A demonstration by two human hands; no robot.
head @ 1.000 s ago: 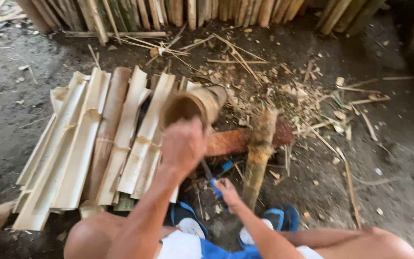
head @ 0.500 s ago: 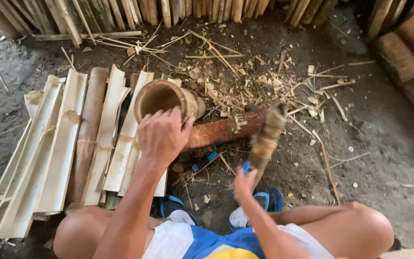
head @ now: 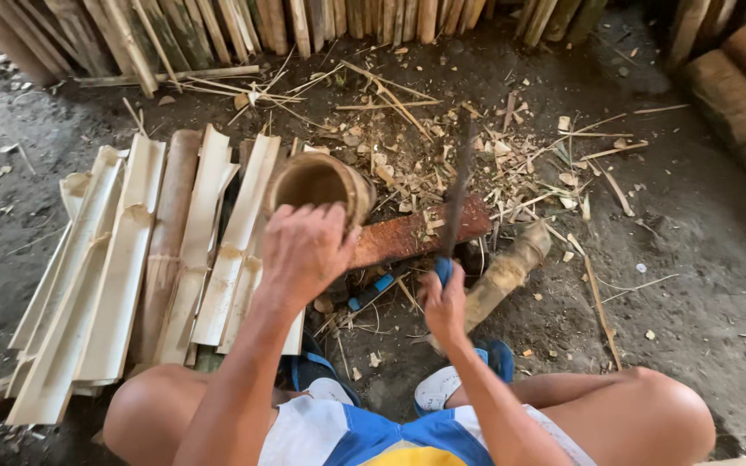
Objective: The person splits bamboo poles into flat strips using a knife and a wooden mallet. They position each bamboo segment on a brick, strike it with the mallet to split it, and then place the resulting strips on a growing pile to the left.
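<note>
My left hand grips the near rim of a hollow bamboo tube that stands tilted on a reddish wooden block. My right hand is shut on the blue handle of a dark long-bladed knife, whose blade points up and away above the block. A thick bamboo stub lies on the ground just right of my right hand. My knees and blue sandals show at the bottom of the view.
Several split bamboo slats lie side by side at the left. Bamboo chips and splinters litter the dirt floor behind the block. Upright bamboo poles line the back, and logs lie at the right.
My right hand let the bamboo stub drop to the ground and now raises the knife blade upward. My left hand stays on the tube's rim.
</note>
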